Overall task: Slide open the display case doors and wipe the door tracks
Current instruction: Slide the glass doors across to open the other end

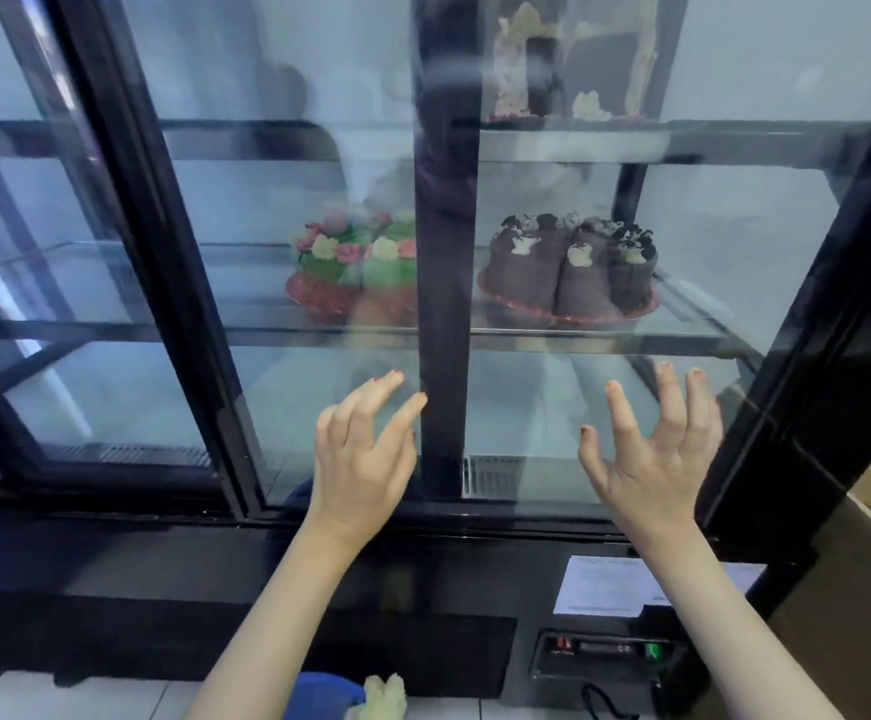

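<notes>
Display case doors (444, 304): straight ahead of me, apparently shut, cakes (568, 272) behind glass. Left hand (360, 459), right hand (657, 470): fingers (672, 402) spread, gripping nothing, at the panes. Door track (475, 514): unwiped, I judge. Pale cloth (384, 693): below, untouched.

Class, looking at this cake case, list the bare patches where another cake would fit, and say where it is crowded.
Free: the middle shelf left of the green flower cake, up to the black door frame; the case floor behind the vent grille. Crowded: mid-shelf, where that cake and the chocolate cake flank the centre post.
</notes>
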A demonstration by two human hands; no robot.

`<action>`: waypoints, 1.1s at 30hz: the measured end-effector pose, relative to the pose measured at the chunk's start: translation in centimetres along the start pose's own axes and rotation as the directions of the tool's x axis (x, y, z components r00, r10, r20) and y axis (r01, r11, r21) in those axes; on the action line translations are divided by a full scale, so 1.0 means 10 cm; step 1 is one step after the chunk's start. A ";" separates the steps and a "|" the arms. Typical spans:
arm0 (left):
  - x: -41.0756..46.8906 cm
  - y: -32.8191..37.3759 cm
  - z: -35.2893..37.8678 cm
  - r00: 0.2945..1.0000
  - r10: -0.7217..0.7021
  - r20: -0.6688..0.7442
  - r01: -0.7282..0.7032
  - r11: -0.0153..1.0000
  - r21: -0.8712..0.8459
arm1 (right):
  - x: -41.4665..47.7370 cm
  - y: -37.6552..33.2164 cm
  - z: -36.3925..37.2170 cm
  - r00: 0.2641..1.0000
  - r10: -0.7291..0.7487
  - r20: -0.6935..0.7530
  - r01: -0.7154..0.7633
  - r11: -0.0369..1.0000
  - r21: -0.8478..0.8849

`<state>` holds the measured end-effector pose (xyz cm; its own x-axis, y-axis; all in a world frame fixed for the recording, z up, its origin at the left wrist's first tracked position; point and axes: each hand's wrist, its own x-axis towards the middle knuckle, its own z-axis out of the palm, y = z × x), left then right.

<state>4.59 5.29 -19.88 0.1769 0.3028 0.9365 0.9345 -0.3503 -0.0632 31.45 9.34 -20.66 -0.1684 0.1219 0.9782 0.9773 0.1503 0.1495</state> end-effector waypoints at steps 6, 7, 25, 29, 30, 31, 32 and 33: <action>-0.16 -0.45 -0.32 0.989 -0.133 0.068 0.125 0.986 0.114 | 0.02 -0.55 -0.09 0.996 -0.079 0.049 0.072 0.989 0.133; -0.15 -0.52 -0.36 0.984 -0.167 0.068 0.157 0.979 0.129 | 0.05 -0.66 -0.10 0.993 -0.103 0.052 0.095 0.984 0.148; -0.13 -0.98 -0.66 0.884 -0.465 0.053 0.468 0.880 -0.079 | 0.91 -2.14 -0.06 0.951 -0.306 0.053 0.267 0.893 0.363; -0.32 -1.41 -0.80 0.776 -0.631 0.022 0.631 0.774 -0.053 | 0.97 -2.36 -0.06 0.959 -0.282 0.023 0.249 0.880 0.405; -0.35 -1.54 -0.83 0.771 -0.636 0.018 0.636 0.771 -0.013 | 1.01 -2.45 -0.05 0.958 -0.285 0.012 0.254 0.870 0.423; -0.37 -1.70 -0.86 0.766 -0.643 0.014 0.643 0.766 0.025 | 1.06 -2.56 -0.04 0.958 -0.286 0.004 0.256 0.864 0.434; -0.36 -1.84 -0.88 0.753 -0.657 0.012 0.656 0.753 0.060 | 1.11 -2.69 -0.02 0.960 -0.280 -0.001 0.253 0.864 0.435; -0.35 -2.01 -0.91 0.741 -0.672 0.005 0.668 0.738 0.095 | 1.16 -2.83 0.01 0.965 -0.263 -0.005 0.240 0.874 0.423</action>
<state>-17.61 3.24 -18.77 -0.4952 0.4640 0.7345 0.8370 0.0283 0.5464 1.86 6.61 -13.51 -0.4188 0.0730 0.9051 0.7587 0.5758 0.3046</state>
